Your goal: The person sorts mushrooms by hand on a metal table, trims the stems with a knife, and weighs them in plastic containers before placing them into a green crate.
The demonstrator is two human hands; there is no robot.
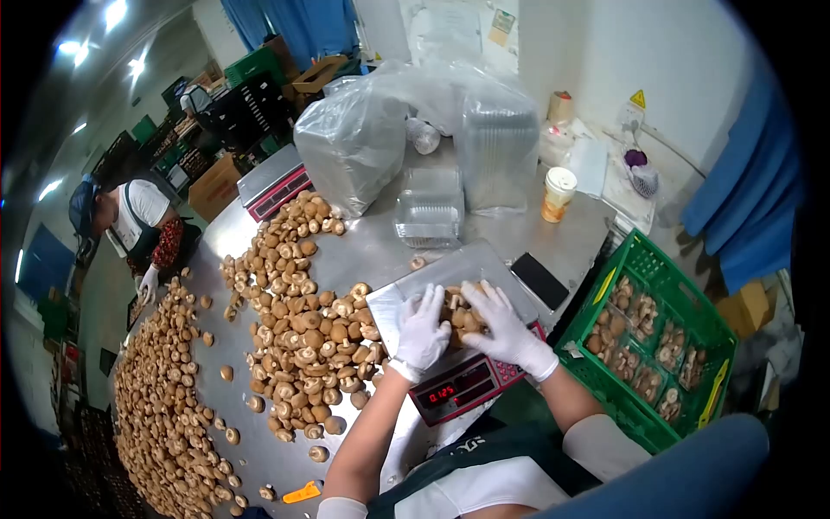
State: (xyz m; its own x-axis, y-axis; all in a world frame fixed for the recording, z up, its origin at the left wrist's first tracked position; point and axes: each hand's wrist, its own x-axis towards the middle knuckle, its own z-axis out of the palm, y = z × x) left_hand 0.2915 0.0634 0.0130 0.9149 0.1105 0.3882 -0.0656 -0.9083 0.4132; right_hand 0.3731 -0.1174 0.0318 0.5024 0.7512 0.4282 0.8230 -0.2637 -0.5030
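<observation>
From the head camera, both hands wear white gloves and meet over the pan of a digital scale (467, 385) at the near edge of the steel bench (380, 251). The left hand (421, 333) lies flat with its fingers spread over a small batch of shiitake mushrooms (458, 316) on the pan. The right hand (506, 329) covers the same batch from the other side. Neither grip is closed on a mushroom. The fingers are extended and rest on the caps, probably to keep the batch gathered on the pan while it is weighed. The scale's red display is lit, but its digits are too small to read with certainty.

A loose heap of mushrooms (298, 320) lies just left of the scale, within easy reach of the left hand. To the right, below bench level, a green crate (609, 406) holds filled mushroom packs (644, 346), close to the right hand's side. Behind the scale is a stack of clear plastic trays (430, 208), with more in plastic bags (354, 138). A dark phone (539, 279) and a paper cup (558, 194) sit clear of the produce.

Further off are a second scale (275, 182) and a second spread of mushrooms (164, 406). A co-worker's gloved hand (149, 281) is at that spread. A yellow warning triangle (637, 99) is on the wall, its text unreadable.
</observation>
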